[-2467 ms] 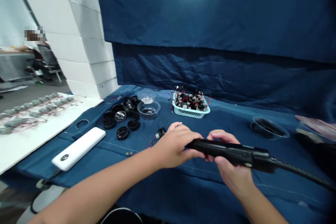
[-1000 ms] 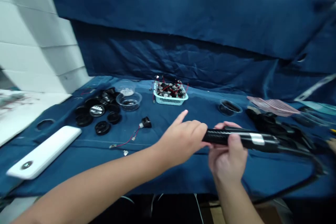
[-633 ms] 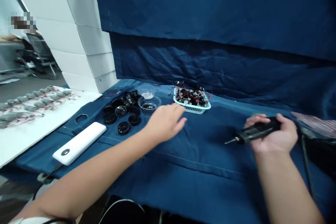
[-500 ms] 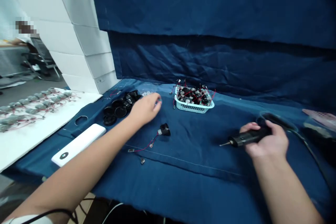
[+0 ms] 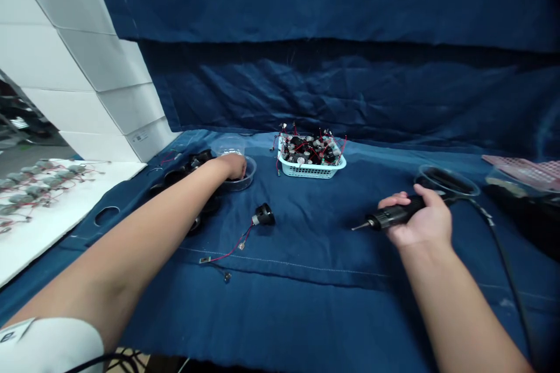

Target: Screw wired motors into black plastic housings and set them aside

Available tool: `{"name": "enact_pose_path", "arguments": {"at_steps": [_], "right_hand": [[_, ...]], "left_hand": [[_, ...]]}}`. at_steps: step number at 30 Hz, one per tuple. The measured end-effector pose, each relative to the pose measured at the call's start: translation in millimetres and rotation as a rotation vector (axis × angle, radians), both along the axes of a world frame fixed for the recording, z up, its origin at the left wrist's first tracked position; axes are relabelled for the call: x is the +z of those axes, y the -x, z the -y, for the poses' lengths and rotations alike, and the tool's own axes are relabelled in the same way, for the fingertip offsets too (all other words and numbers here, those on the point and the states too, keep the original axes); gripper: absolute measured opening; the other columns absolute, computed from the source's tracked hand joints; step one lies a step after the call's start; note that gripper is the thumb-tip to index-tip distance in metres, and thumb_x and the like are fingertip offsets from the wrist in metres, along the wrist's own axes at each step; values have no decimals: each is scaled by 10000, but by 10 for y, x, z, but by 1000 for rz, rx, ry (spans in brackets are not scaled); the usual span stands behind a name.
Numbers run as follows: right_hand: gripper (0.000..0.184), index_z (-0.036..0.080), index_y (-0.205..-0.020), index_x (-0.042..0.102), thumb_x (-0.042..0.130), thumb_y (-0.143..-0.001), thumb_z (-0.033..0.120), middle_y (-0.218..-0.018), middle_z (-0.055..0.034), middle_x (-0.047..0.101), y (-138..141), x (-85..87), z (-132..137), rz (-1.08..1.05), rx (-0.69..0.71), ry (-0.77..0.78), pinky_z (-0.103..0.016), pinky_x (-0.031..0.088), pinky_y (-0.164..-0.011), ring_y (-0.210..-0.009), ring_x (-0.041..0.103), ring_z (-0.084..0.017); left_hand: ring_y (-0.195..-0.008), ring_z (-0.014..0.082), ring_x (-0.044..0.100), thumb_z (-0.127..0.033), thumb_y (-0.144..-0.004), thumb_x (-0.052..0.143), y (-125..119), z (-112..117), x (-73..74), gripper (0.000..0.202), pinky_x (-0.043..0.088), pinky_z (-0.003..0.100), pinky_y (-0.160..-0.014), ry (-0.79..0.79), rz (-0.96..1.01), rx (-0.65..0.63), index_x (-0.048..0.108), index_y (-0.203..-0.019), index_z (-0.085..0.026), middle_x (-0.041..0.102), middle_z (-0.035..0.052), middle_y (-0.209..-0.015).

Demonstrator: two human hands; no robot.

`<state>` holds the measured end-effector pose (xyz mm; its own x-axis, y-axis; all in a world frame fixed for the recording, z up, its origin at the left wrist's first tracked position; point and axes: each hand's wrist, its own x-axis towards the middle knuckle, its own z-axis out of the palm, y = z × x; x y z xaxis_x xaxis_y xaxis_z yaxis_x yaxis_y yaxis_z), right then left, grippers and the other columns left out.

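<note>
A dark blue cloth backdrop (image 5: 324, 6) hung behind a bench (image 5: 306, 315) spread with matching blue cloth, and the light blue plastic basket (image 5: 308, 170) sat near the back of the bench as the landmark, heaped with small black motors and red wires. Far left of the basket stood stacked white foam blocks (image 5: 83, 81), bearing a small label (image 5: 140, 137) too small to read, and in front of them lay a white board (image 5: 44, 186) carrying rows of wired motors. Right of the basket sat a clear plastic bowl (image 5: 446, 180), with a pink mesh sheet (image 5: 525, 166) beyond it. The black corded engraving pen (image 5: 396, 217) was in the right hand (image 5: 420, 215), well to the right of and in front of the basket, its fingers curled around the barrel and its metal tip pointing left. The left hand (image 5: 234, 166) was just left of the basket, its fingers dipped into a small clear bowl (image 5: 245, 178); whether they gripped anything could not be told. In front of the basket lay a single black motor (image 5: 263, 215) trailing a thin red wire (image 5: 234, 247).
</note>
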<state>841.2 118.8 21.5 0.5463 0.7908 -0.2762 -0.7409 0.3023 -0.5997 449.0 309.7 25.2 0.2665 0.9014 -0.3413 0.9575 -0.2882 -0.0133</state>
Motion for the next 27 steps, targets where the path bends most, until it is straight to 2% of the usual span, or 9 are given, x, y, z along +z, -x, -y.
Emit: {"name": "enact_pose_path", "arguments": {"at_steps": [2, 5, 9, 12, 15, 18, 20, 22, 27], "right_hand": [[110, 197, -802, 494, 591, -851, 198, -729, 40, 478, 49, 4, 46, 26, -41, 52, -209, 500, -399, -468, 453, -58], [163, 183, -758, 503, 613, -866, 236, -713, 51, 462, 104, 41, 94, 92, -66, 102, -224, 503, -423, -483, 452, -61], [179, 175, -758, 503, 622, -877, 237, -712, 52, 482, 197, 35, 123, 111, -6, 116, -231, 506, -456, -492, 463, -64], [183, 178, -768, 515, 646, -871, 252, -701, 56, 487, 282, 15, 145, 143, 10, 93, -246, 515, -467, -497, 470, -76], [187, 180, -769, 521, 654, -873, 259, -704, 55, 488, 373, 39, 186, 139, 27, 62, -244, 507, -458, -494, 460, -78], [184, 169, -775, 525, 646, -875, 264, -711, 49, 477, 470, 119, 253, 52, 65, 2, -210, 490, -457, -497, 437, -60], [175, 162, -775, 521, 626, -879, 257, -715, 44, 467, 529, 190, 306, -33, 46, -45, -178, 475, -464, -510, 427, -46], [165, 162, -778, 517, 610, -885, 247, -719, 42, 461, 575, 261, 363, -77, -19, -105, -161, 466, -470, -527, 432, -44], [167, 171, -791, 523, 616, -887, 271, -727, 43, 457, 644, 406, 502, -84, -96, -248, -156, 466, -479, -535, 421, -42]], "left_hand": [[-1127, 231, 691, -421, -999, 685, 42, 24, -30, 332, 567, 470, -1029, -15, 21, 5, 705, -1168, -136, 721, 94, -1199], [-1110, 228, 690, -442, -995, 684, 89, 82, -39, 336, 558, 467, -1028, -61, 79, 20, 712, -1134, -137, 727, 89, -1168], [-1051, 221, 684, -411, -974, 696, 90, 235, 77, 285, 551, 439, -988, -185, 236, 33, 729, -1056, -140, 736, 78, -1071], [-1009, 212, 680, -320, -946, 678, 41, 509, 236, 174, 528, 355, -939, -282, 427, 20, 754, -990, -170, 756, 70, -1025], [-904, 161, 684, -380, -985, 606, -105, 982, 325, 234, 535, 275, -825, -298, 654, -17, 731, -1078, -205, 766, 41, -1041], [-808, 122, 679, -486, -1010, 569, -365, 1557, 232, 337, 554, 230, -742, -249, 883, -51, 694, -1135, -199, 758, 35, -975], [-726, 107, 652, -489, -924, 723, -559, 1902, 95, 321, 528, 202, -662, -130, 1273, 66, 724, -1037, -189, 747, 30, -878], [-685, 93, 640, -480, -866, 806, -731, 2165, -40, 311, 515, 178, -628, 0, 1455, 147, 752, -967, -191, 737, 20, -801], [-694, 104, 681, -443, -798, 882, -970, 2462, -167, 266, 549, 169, -595, 157, 1529, 226, 808, -881, -201, 800, 62, -900]]}}
